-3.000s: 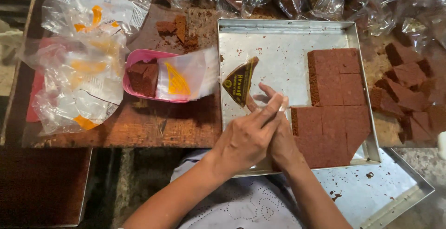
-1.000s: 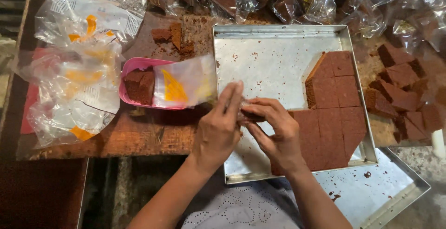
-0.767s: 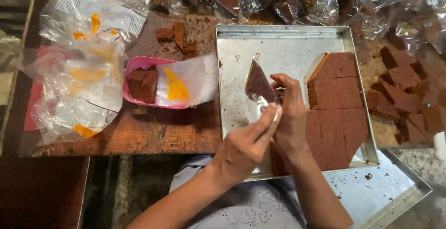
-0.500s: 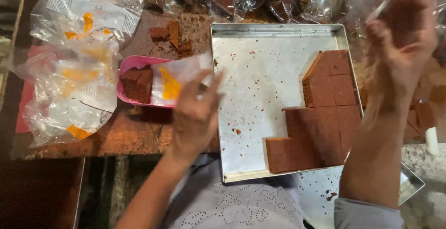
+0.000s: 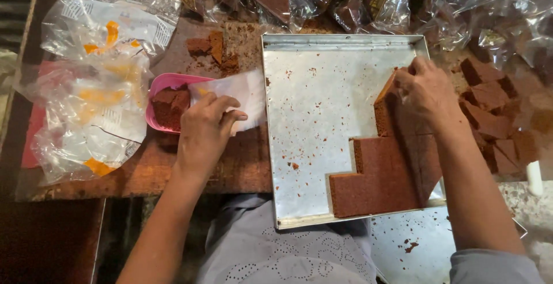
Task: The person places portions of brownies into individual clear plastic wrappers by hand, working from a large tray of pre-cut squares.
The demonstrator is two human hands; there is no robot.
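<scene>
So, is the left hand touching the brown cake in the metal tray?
No, the left hand rests on a white bag at the pink bowl, outside the metal tray.

Dull scuffed metal tray (image 5: 322, 88) — matt crumbly brown cake (image 5: 386, 174) — glossy crinkled plastic bags (image 5: 98, 94)

Brown cake slab (image 5: 383, 171): cut into squares, remaining portion stepped in outline, lying flat in the right half of a metal baking tray (image 5: 311, 88). The far top corner piece sits under the right hand (image 5: 423, 91), apparently gripped. Clear plastic wrapper (image 5: 245, 97): flat, with an orange mark, lying over a pink bowl (image 5: 164, 82) left of the tray, pinched by the left hand (image 5: 204, 131).
</scene>
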